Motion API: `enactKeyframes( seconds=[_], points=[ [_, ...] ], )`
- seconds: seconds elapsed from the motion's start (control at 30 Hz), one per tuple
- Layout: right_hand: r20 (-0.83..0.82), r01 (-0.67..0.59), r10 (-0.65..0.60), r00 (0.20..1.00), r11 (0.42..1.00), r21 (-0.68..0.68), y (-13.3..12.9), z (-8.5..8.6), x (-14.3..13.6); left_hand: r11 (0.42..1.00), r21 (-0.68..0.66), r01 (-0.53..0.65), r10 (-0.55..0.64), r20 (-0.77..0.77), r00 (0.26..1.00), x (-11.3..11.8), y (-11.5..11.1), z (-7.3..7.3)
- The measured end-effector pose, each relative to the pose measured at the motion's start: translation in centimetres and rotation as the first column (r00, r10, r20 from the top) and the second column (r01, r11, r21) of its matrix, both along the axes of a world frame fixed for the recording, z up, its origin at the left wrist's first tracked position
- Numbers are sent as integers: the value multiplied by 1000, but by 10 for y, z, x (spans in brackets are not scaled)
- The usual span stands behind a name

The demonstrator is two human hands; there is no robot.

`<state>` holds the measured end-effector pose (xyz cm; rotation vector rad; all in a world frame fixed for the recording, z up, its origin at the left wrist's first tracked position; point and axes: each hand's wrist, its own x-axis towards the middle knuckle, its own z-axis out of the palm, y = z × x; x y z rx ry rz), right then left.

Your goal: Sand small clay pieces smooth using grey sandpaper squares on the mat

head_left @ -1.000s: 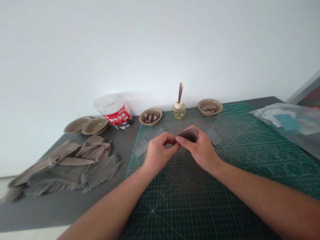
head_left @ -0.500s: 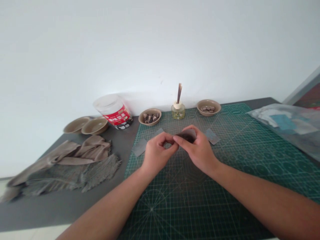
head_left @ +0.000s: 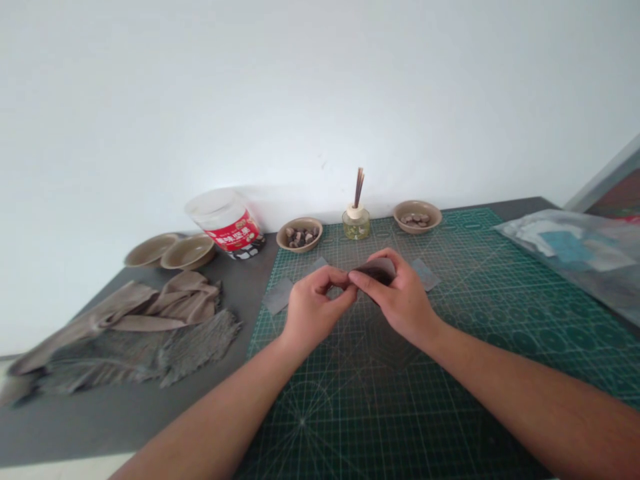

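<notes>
My right hand (head_left: 406,303) is closed around a thin, bent sheet (head_left: 384,267), dark brown inside with a greyish back edge; its material is unclear. My left hand (head_left: 311,307) pinches at the sheet's left end, thumb and forefinger making a ring, and the fingertips of both hands meet there. Whether something small sits between those fingertips is hidden. Both hands are above a green cutting mat (head_left: 350,413). Flat grey pieces lie on the mat around them: one grey square (head_left: 277,297) left of my left hand, another (head_left: 319,265) behind it, and a bluish-grey piece (head_left: 425,274) beyond my right hand.
Along the wall stand a bowl of nuts or stones (head_left: 300,235), a reed diffuser (head_left: 356,223) and a bowl of brownish discs (head_left: 417,217). To the left are a plastic tub (head_left: 227,223), two tan bowls (head_left: 187,252) and crumpled cloth (head_left: 165,313). A clear bag (head_left: 575,243) lies right.
Both hands stay nearly in place, still holding the bent sheet. My right hand has shifted very slightly to the right, and the view has moved a little.
</notes>
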<state>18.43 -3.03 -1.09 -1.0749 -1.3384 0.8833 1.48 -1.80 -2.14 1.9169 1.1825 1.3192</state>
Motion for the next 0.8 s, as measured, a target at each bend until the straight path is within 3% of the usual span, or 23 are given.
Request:
enactKeyframes(
  seconds=[0.17, 0.27, 0.47, 0.8],
  points=[
    [-212, -105, 77, 974, 986, -126, 9, -4, 1, 998, -12, 60, -58, 101, 993, 0, 4, -3],
    [-311, -115, 54, 949, 977, -181, 10, -5, 0, 995, -8, 98, -95, 161, 982, 0, 4, -3],
    [-210, -150, 130, 969, 985, -85, 5, -4, -1, 991, -16, 136, -133, 154, 979, 0, 1, 0],
    [-238, -159, 120, 964, 975, -153, 7, -8, -1, 974, 7, 225, -219, 249, 943, 1, 0, 4]
  ],
)
